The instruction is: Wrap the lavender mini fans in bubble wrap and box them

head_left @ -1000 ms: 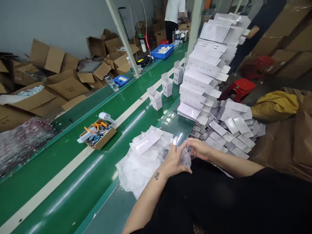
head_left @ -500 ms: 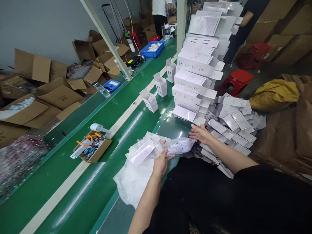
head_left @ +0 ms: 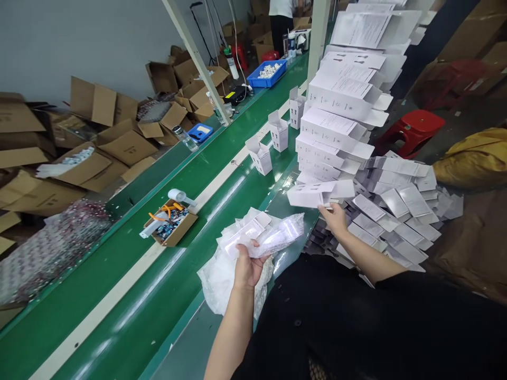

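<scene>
My left hand (head_left: 249,264) is closed on a bubble-wrapped item (head_left: 282,235), held above the near side of the green belt. Under it lie sheets of clear bubble wrap (head_left: 217,277) with a white printed box (head_left: 253,227) on top. My right hand (head_left: 336,219) pinches the end of a white carton (head_left: 311,195) with its flap sticking out to the right. That carton is in front of a tall stack of flat white cartons (head_left: 336,100).
Three open white boxes, one of them here (head_left: 259,157), stand on the green belt (head_left: 138,295). A small cardboard box (head_left: 180,227) holds small parts and orange-handled tools. More cartons (head_left: 400,211) are heaped at right, near a red stool (head_left: 420,126).
My right hand was open and without a carton; now it grips one. My left hand still holds the wrapped item, now tilted up to the right. The camera view has shifted left.
</scene>
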A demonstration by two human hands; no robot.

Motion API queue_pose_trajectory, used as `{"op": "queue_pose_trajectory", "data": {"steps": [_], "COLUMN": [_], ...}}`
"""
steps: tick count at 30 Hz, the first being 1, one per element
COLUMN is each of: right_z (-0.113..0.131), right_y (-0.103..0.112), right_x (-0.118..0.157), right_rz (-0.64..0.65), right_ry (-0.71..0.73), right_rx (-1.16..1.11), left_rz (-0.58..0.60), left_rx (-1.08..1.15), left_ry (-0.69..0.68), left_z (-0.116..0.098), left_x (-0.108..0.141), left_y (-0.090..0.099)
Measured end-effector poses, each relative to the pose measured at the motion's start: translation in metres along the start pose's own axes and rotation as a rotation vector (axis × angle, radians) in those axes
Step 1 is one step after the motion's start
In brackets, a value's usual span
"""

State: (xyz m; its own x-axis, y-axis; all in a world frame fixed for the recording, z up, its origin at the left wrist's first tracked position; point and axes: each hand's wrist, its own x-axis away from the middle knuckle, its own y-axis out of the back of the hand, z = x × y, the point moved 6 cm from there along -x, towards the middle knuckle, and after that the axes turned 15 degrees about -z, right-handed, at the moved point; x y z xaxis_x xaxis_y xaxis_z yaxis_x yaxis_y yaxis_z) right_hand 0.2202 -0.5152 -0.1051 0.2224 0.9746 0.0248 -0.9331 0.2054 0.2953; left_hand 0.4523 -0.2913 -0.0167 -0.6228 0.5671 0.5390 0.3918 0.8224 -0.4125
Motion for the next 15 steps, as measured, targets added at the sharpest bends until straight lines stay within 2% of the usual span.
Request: {"op": "queue_pose_trajectory", "data": {"steps": [3,6,9,12,13,15], "right_z": [0.029,0.058,0.071,0.073,0.072,0.070], "right_y": [0.009,-0.005,-0.025,-0.039,-0.041,-0.043], "right_x": [0.012,0.021,0.022,0.025,0.024,0.018], "right_rz": [0.204,0.431,0.630,0.866,0.901,0.894], "right_ry": [0.366,0.678,0.790,0.832,0.832,0.799], "right_rx": [0.274,0.380,0.329,0.182,0.139,0.096], "left_rz": [-0.105,-0.128,-0.106,-0.018,0.016,0.068], "left_rx": [-0.091,-0.200,-0.263,-0.302,-0.312,-0.352], "left_ry": [-0.082,-0.172,-0.205,-0.225,-0.245,-0.305], "left_z": [-0.017,-0.031,-0.038,-0.040,-0.040,-0.040], "left_x": [-0.004,-0.008,-0.013,-0.018,-0.021,-0.028], "left_y": [0.007,0.003,-0.013,-0.040,-0.051,-0.071]}}
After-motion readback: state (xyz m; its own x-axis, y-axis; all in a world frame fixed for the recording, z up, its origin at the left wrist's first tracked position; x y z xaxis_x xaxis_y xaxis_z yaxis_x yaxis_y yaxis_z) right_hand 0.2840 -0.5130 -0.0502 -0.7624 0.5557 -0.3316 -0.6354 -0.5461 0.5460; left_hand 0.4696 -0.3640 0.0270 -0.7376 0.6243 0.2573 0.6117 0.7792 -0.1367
